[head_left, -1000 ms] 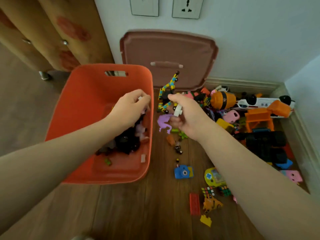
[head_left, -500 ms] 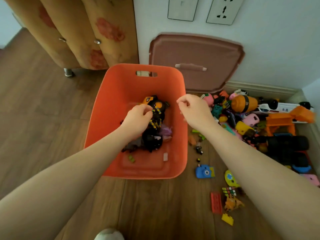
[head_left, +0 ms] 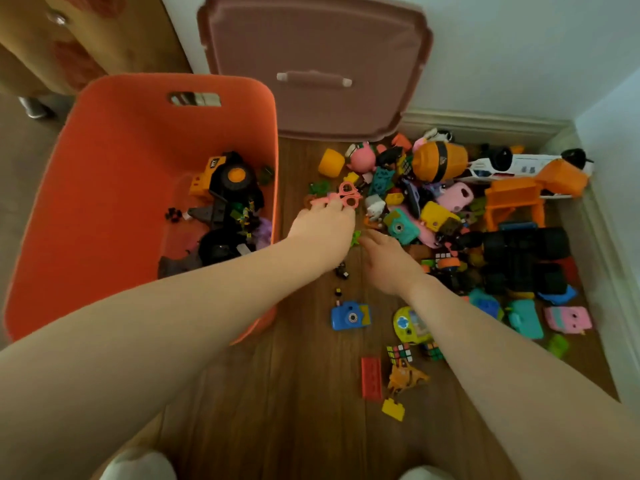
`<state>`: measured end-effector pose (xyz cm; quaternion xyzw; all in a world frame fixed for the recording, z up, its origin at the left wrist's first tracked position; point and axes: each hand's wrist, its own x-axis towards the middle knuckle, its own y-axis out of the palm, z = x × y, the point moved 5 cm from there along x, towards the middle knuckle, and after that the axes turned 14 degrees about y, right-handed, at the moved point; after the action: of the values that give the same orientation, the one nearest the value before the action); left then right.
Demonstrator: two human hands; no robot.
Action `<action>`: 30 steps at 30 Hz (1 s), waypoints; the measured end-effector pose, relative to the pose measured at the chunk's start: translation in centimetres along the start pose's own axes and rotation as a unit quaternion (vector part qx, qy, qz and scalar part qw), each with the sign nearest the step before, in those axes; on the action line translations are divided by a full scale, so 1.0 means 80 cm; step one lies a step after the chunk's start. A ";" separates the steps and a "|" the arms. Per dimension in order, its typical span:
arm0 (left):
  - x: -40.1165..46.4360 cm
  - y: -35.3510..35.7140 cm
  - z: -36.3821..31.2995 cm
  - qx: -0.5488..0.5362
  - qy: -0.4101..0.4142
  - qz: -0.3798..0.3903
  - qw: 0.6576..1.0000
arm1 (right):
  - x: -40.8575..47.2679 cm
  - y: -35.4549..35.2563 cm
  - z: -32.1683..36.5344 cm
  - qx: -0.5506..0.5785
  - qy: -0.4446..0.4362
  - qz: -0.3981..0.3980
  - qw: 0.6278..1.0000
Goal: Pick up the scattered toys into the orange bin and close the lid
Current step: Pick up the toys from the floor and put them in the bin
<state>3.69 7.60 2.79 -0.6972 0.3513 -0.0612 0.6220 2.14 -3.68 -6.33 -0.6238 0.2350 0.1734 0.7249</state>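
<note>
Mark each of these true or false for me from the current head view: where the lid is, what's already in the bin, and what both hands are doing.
1. The lid is closed on the orange bin. False: it leans against the wall behind the bin, which is open.
2. A yellow toy truck lies inside the bin. True.
3. The left hand is at the pink toy scissors on the floor. True.
4. The right hand is inside the bin. False: it is low over the floor beside the toy pile, near a small green piece.
5. The blue toy camera is in the bin. False: it sits on the floor.
</note>
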 end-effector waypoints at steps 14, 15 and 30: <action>0.087 0.165 0.043 -0.122 -0.128 0.136 0.975 | 0.084 0.024 -0.014 -0.091 -0.136 0.007 0.987; 0.089 0.167 0.045 -0.110 -0.113 0.120 0.980 | 0.083 0.027 -0.012 -0.103 -0.143 -0.006 0.984; 0.082 0.159 0.035 -0.175 -0.177 -0.025 0.968 | 0.066 0.015 -0.080 0.082 0.082 -0.139 0.984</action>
<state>4.74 6.46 -11.72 -0.8034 0.2229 0.1100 0.5410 5.04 -10.01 -10.95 -0.6009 0.2182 -0.0002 0.7690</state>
